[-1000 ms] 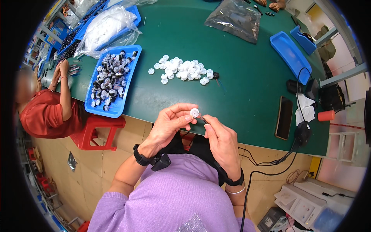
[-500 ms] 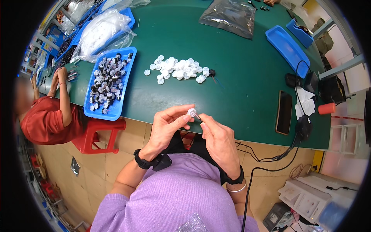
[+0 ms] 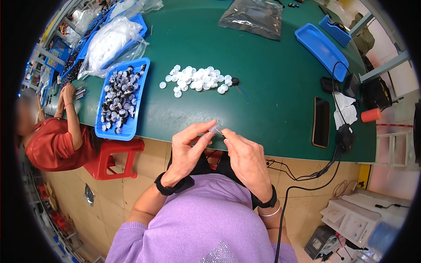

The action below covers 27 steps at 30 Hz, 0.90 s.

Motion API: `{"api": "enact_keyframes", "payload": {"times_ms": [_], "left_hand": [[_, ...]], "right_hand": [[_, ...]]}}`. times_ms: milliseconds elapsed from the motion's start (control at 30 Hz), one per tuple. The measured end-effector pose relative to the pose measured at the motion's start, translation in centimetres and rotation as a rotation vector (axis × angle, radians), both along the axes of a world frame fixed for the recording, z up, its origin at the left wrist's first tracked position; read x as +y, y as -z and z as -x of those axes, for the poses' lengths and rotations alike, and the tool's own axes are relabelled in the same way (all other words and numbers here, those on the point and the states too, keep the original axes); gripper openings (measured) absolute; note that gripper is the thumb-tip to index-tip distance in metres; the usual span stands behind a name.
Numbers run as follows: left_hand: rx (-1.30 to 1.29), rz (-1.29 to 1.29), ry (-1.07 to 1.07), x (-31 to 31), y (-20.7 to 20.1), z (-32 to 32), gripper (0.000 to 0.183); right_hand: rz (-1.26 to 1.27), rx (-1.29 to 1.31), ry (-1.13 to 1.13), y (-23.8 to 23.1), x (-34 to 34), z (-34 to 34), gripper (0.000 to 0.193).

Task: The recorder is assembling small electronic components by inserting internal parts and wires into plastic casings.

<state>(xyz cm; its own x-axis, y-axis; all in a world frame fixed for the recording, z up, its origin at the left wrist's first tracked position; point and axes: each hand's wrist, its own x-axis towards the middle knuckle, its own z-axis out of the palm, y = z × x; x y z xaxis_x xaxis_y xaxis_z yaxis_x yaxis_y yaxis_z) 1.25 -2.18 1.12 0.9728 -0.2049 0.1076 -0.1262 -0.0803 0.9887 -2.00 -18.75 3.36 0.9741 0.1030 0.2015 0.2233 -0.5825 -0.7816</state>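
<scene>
Above the table's near edge, my left hand (image 3: 186, 147) pinches a small translucent white plastic cap (image 3: 213, 129) between thumb and forefinger. Close on its right, my right hand (image 3: 245, 162) has thumb and fingers pressed together on something thin that reaches toward the cap; its kind is too small to make out. Farther up the table lies a loose pile of white round caps (image 3: 197, 79). At the pile's right end sits a black round part (image 3: 235, 81) with thin wires.
A blue tray (image 3: 140, 94) of black-and-clear parts stands left, beyond it a plastic bag (image 3: 107, 44) of white pieces. A phone (image 3: 321, 122), cables and a long blue tray (image 3: 322, 50) lie right. A grey bag (image 3: 252, 19) is at the back. A person in red (image 3: 55, 144) sits left.
The cap has tilted in my left fingers, so its round face shows less. My right hand stays close beside it, shifted slightly left. The whole view has moved a little.
</scene>
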Motion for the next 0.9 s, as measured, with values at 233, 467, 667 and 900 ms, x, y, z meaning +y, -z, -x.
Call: {"api": "enact_keyframes", "payload": {"times_ms": [233, 467, 667, 900], "left_hand": [[-0.326, -0.254, -0.033, -0.4, 0.3, -0.1, 0.031], [0.428, 0.413, 0.133, 0.4, -0.4, -1.7, 0.024], [0.497, 0.432, 0.213, 0.5, 0.5, -2.1, 0.022], [0.316, 0.221, 0.106, 1.0, 1.3, -2.4, 0.019]], "right_hand": [[0.010, -0.069, 0.027, 0.3, 0.1, -0.2, 0.020], [-0.036, -0.033, 0.003, 0.2, 0.0, 0.0, 0.019], [-0.052, -0.054, -0.003, 0.3, 0.2, -0.1, 0.018], [0.031, -0.030, -0.025, 0.7, 0.9, -0.6, 0.015]]}}
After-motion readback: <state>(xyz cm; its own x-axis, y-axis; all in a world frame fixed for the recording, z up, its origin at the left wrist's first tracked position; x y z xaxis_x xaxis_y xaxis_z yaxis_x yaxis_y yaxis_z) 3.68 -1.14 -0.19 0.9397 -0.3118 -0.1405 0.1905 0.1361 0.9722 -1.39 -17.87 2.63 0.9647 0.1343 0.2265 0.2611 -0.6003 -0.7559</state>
